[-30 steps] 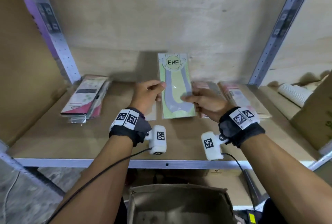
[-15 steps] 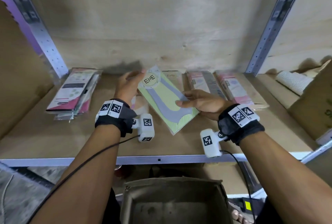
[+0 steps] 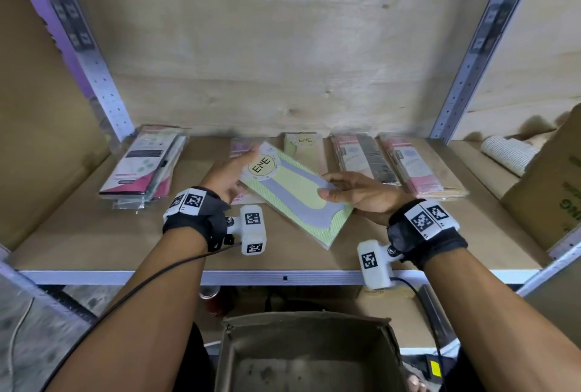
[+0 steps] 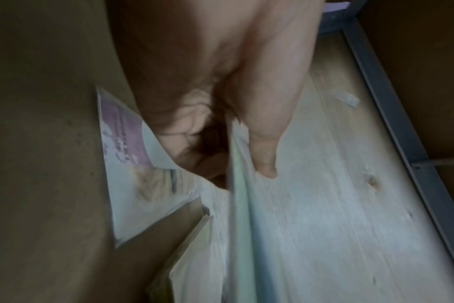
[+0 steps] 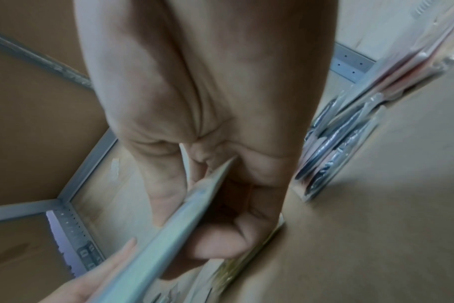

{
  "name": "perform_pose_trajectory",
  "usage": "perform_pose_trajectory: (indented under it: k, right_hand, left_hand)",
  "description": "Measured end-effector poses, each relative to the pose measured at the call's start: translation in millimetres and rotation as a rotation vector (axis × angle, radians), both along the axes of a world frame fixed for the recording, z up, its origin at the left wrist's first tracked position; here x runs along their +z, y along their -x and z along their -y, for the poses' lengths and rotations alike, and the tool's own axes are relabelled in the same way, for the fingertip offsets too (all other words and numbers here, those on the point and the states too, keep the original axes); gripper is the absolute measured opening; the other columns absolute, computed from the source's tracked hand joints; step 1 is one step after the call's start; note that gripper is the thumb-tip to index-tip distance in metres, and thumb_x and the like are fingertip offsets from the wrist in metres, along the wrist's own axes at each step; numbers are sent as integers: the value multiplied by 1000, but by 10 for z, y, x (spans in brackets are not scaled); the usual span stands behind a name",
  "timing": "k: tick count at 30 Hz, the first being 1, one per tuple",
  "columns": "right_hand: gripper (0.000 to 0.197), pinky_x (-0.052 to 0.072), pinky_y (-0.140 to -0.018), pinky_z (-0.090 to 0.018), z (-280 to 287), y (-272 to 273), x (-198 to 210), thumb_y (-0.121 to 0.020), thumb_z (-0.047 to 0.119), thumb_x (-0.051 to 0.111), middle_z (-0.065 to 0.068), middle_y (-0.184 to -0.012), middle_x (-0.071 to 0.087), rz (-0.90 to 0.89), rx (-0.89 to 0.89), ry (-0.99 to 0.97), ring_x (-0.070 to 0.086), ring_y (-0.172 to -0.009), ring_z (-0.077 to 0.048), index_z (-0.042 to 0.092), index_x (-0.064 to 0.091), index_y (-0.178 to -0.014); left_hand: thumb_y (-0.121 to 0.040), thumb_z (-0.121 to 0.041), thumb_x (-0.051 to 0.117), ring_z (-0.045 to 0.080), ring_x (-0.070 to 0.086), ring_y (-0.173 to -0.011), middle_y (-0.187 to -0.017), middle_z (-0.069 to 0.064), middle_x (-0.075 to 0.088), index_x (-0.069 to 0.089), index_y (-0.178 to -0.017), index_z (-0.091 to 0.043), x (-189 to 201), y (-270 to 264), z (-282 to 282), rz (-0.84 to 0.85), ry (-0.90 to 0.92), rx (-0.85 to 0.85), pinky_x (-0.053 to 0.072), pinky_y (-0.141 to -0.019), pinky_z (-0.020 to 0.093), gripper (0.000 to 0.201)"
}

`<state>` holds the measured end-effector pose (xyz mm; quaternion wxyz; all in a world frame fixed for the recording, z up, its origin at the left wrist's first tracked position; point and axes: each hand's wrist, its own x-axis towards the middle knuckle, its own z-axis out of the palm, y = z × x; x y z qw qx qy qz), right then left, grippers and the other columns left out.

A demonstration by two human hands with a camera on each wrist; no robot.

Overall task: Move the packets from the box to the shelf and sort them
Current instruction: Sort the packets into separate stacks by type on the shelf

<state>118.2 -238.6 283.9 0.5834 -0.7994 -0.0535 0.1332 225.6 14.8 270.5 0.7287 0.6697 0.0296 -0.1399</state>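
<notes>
A green and grey packet marked ENE (image 3: pixel 292 193) hangs slanted just above the wooden shelf (image 3: pixel 94 243), its label end toward the back left. My left hand (image 3: pixel 232 171) pinches that label end, and in the left wrist view the thumb (image 4: pixel 265 143) lies on the packet's edge (image 4: pixel 241 225). My right hand (image 3: pixel 355 193) pinches the right long edge, thumb on top; the right wrist view shows the packet (image 5: pixel 174 231) between thumb and fingers. A second ENE packet (image 3: pixel 303 148) lies flat behind it. The open cardboard box (image 3: pixel 308 354) stands below the shelf.
A stack of pink and white packets (image 3: pixel 144 165) lies at the shelf's left. Two piles of pink packets (image 3: pixel 358 159) (image 3: pixel 412 165) lie at the right, and one pink packet (image 3: pixel 240 148) under my left hand. A white roll (image 3: pixel 506 152) and a cardboard carton (image 3: pixel 547 190) stand beyond the right post.
The ENE packet has gone from upright against the back wall to lying slanted and low over the shelf. Both hands have come down and toward me with it.
</notes>
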Motion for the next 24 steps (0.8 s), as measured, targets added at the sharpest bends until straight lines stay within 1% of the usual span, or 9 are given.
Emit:
perform_pose_trajectory:
  k: [3, 6, 8, 10, 12, 15, 17, 21, 24]
  right_hand:
    - [36, 37, -111, -29, -29, -9, 14, -100, 8, 53, -27, -139, 49, -20, -56, -9, 54, -124, -26, -12, 50, -129]
    - [30, 35, -113, -49, -64, -49, 9, -98, 3, 51, -21, -136, 57, -104, -182, -182, 53, -129, -33, -2, 58, -126]
    - [31, 41, -109, -50, -105, -103, 16, -98, 0, 49, -22, -131, 62, -104, -229, -257, 60, -119, -35, 0, 59, -127]
    - [35, 43, -107, -48, -155, -180, 5, -97, -4, 48, -25, -125, 63, -74, -276, -279, 61, -110, -33, -7, 53, -132]
    - [37, 43, -106, -50, -197, -267, -32, -96, -5, 49, -26, -124, 63, -58, -319, -276, 61, -108, -36, -9, 51, -133]
    - [33, 46, -107, -51, -216, -391, -107, -94, -2, 57, -25, -123, 66, -46, -367, -232, 62, -116, -41, -5, 58, -127]
    - [32, 51, -101, -50, -214, -461, -118, -91, 2, 64, -22, -115, 70, -9, -415, -156, 66, -110, -39, -1, 63, -122]
    - [31, 61, -78, -44, -186, -614, -104, -81, 18, 79, -16, -100, 75, 77, -546, 94, 72, -86, -32, 5, 69, -108]
    - [21, 61, -80, -48, -162, -690, -39, -79, 18, 80, -14, -96, 75, 105, -595, 190, 73, -88, -35, 10, 68, -95]
  left_hand:
    - [-87, -42, 73, 25, 73, -100, -109, 12, 76, 68, -119, -8, 10, 28, -22, -20, 118, 52, 61, -86, 42, 47]
    - [-86, -40, 75, 21, 73, -97, -104, 9, 77, 69, -117, -11, 22, 73, -23, 0, 166, -27, 62, -72, 27, 43]
    - [-83, -36, 79, 21, 74, -97, -103, 10, 77, 70, -115, -10, 27, 116, 9, 9, 104, -124, 61, -74, 25, 43]
    - [-82, -30, 81, 20, 74, -96, -105, 10, 77, 70, -113, -9, 16, 140, 62, 4, 23, -229, 61, -76, 25, 39]
    - [-83, -22, 80, 19, 74, -93, -105, 8, 77, 70, -109, -10, -10, 134, 114, 11, -51, -302, 61, -75, 24, 30]
    - [-84, -12, 79, 20, 72, -94, -110, 10, 76, 67, -117, -6, -57, 81, 173, 52, -109, -275, 61, -75, 24, 35]
    - [-84, -10, 79, 20, 71, -93, -113, 12, 74, 64, -120, -4, -92, 20, 220, 81, -116, -210, 61, -74, 23, 40]
    - [-80, -8, 82, 13, 67, -68, -94, 14, 74, 70, -106, -2, -146, -123, 352, 128, -117, -72, 57, -61, 18, 29]
    - [-78, -4, 83, 10, 56, -47, -79, 13, 72, 70, -107, 5, -172, -212, 480, 146, -107, 2, 51, -53, 18, 33]
